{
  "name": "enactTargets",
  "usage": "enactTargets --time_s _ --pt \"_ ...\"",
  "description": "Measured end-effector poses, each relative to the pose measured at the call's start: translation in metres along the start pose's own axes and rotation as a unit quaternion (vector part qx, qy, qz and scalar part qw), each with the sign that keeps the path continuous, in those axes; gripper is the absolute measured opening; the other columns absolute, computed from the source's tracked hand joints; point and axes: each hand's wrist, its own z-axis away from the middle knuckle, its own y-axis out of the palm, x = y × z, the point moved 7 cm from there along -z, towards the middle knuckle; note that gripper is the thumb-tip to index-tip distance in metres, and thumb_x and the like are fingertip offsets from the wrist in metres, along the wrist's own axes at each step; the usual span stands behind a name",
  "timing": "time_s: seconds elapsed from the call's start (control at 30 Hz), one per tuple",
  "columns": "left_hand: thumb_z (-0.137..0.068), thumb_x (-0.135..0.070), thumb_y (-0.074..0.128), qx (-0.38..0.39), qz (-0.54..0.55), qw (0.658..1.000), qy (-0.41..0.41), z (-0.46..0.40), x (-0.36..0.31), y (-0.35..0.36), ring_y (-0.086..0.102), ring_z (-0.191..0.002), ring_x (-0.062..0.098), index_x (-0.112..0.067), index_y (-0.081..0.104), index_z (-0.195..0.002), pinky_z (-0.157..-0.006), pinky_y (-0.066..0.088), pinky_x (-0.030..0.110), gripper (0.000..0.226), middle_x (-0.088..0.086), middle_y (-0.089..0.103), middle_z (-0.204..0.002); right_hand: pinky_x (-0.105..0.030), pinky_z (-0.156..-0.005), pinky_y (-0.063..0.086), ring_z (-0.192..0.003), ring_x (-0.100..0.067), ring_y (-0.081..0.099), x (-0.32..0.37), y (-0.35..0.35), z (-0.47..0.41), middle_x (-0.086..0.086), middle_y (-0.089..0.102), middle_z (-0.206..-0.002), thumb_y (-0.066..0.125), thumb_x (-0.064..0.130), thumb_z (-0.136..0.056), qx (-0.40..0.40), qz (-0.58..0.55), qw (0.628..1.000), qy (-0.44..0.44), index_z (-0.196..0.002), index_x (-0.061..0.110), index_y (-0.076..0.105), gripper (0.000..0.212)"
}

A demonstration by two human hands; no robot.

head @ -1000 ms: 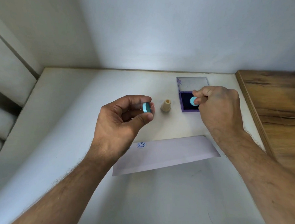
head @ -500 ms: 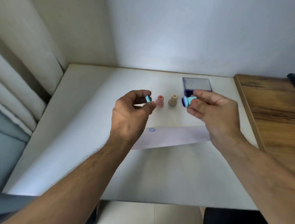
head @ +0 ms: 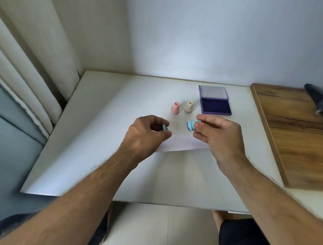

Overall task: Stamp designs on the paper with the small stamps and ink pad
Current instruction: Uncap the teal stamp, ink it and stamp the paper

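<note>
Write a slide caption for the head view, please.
Right hand holds inked blue stamp, left hand its cap, above paper.

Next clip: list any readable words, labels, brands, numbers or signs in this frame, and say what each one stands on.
None can be read.
Ink pad lid: a few faint marks, too small to read.
Blue stamp in the right hand: inked face blurred, design unreadable.
Blue cap in the left hand, pink stamp, beige stamp, paper: no text visible.
</note>
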Motion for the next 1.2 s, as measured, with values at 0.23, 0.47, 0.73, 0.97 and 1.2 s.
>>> enactTargets --time_s 0.23,0.47,0.73,0.97,1.2 --pt "-0.079 -0.014 0.076 0.04 -0.03 0.997 -0.055 -0.016 0.005 0.003 0.066 -0.072 0.019 -0.02 0.076 -0.087 -0.087 0.06 0.043 0.01 0.002 0.071 -0.08 -0.03 -0.082 0.059 -0.079 -0.01 0.072 0.001 0.024 -0.017 0.008 0.076 -0.089 0.079 0.02 -0.077 0.049 0.181 0.979 -0.078 -0.101 0.022 0.077 0.024" --pt "-0.085 -0.004 0.072 0.085 -0.045 0.99 -0.105 -0.031 -0.002 0.0 0.065 -0.073 0.016 -0.011 0.075 -0.09 -0.076 0.062 0.036 0.009 0.005 0.07 -0.078 0.003 -0.061 0.043 -0.072 0.0 0.061 -0.001 0.031 -0.02 0.011 0.07 -0.089 0.078 0.024 -0.079 0.071 0.277 0.95 -0.123 -0.104 0.023 0.076 0.025" --pt "-0.085 -0.005 0.072 0.088 -0.031 0.989 -0.113 -0.034 0.005 -0.002 0.067 -0.08 0.02 -0.009 0.075 -0.094 -0.079 0.061 0.036 0.01 0.007 0.071 -0.081 0.004 -0.066 0.043 -0.073 0.003 0.062 -0.007 0.031 -0.018 0.015 0.068 -0.085 0.078 0.024 -0.079 0.083 0.306 0.939 -0.134 -0.101 0.026 0.077 0.022" --pt "-0.086 -0.004 0.072 0.098 -0.028 0.989 -0.105 -0.034 0.006 0.004 0.066 -0.08 0.02 -0.008 0.075 -0.093 -0.083 0.061 0.036 0.009 0.01 0.071 -0.082 -0.001 -0.073 0.044 -0.073 0.002 0.061 -0.01 0.036 -0.014 0.008 0.071 -0.101 0.077 0.025 -0.081 0.084 0.348 0.922 -0.145 -0.106 0.024 0.075 0.025" --pt "-0.086 0.0 0.07 0.106 -0.006 0.989 -0.106 -0.035 0.007 0.005 0.064 -0.074 0.02 -0.004 0.074 -0.09 -0.077 0.062 0.029 0.007 0.009 0.068 -0.072 0.001 -0.073 0.043 -0.072 0.004 0.06 -0.011 0.037 -0.014 0.009 0.071 -0.102 0.077 0.025 -0.08 0.086 0.359 0.916 -0.159 -0.104 0.024 0.075 0.024"
